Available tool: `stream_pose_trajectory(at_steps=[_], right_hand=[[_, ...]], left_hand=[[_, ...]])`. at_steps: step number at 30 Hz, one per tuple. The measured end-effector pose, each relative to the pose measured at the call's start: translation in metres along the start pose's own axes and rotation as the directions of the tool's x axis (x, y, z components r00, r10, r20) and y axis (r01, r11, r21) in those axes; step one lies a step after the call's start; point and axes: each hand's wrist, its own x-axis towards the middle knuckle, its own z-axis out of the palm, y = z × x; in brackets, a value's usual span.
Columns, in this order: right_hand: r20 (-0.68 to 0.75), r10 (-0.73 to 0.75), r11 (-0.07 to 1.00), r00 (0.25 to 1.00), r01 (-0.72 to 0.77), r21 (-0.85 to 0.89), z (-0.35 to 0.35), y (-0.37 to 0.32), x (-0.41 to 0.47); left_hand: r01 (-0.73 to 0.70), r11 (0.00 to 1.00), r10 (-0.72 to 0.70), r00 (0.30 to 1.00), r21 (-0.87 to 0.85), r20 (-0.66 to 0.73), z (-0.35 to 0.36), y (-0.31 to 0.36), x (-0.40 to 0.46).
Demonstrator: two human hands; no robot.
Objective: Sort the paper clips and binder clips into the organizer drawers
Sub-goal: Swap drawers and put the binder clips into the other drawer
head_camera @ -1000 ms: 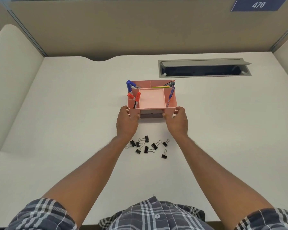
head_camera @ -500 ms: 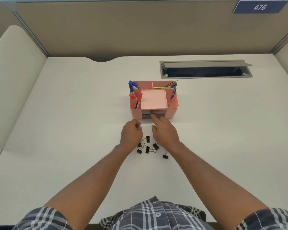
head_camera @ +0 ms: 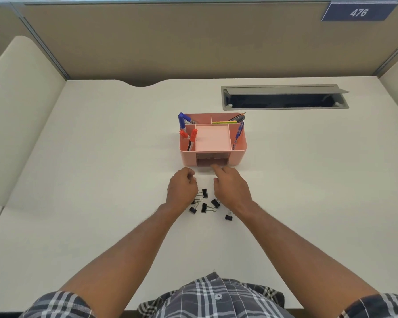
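Note:
The pink desk organizer (head_camera: 237, 154) stands mid-desk with pens and markers in its top compartments. Its dark lower drawer (head_camera: 203, 162) sits at the front and looks drawn out a little. My right hand (head_camera: 232, 189) reaches forward, its index fingertip touching the drawer front. My left hand (head_camera: 182, 189) rests on the desk with its fingers curled, and I see nothing in it. Several black binder clips (head_camera: 204, 207) lie on the desk between and behind my hands; some are partly hidden under them. No paper clips show.
A grey cable tray with an open lid (head_camera: 285, 97) is set into the desk at the back right. Beige partition walls (head_camera: 193, 42) close off the back and both sides. The desk edge is near my body.
Both hands left the organizer's sides and drew back. The left now rests curled over the clips. The right index fingertip went to the drawer front and came slightly toward me.

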Motion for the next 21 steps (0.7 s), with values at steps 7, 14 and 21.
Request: stream_pose_trajectory(at_steps=[7,14,21], right_hand=[[0.017,0.003,1.0,1.0,-0.003,0.003,0.007,0.0,-0.028],[-0.036,0.077,0.983,0.996,-0.07,0.171,-0.006,0.014,-0.029],[0.089,0.272,0.956,0.958,-0.279,0.087,-0.011,0.048,-0.04]], left_hand=[[-0.008,1.0,0.008,1.0,0.007,0.007,-0.001,-0.007,-0.011],[-0.032,0.997,0.03,0.999,0.069,0.039,-0.002,-0.008,-0.02],[-0.154,0.935,0.132,0.987,0.32,0.09,0.008,-0.007,-0.025]])
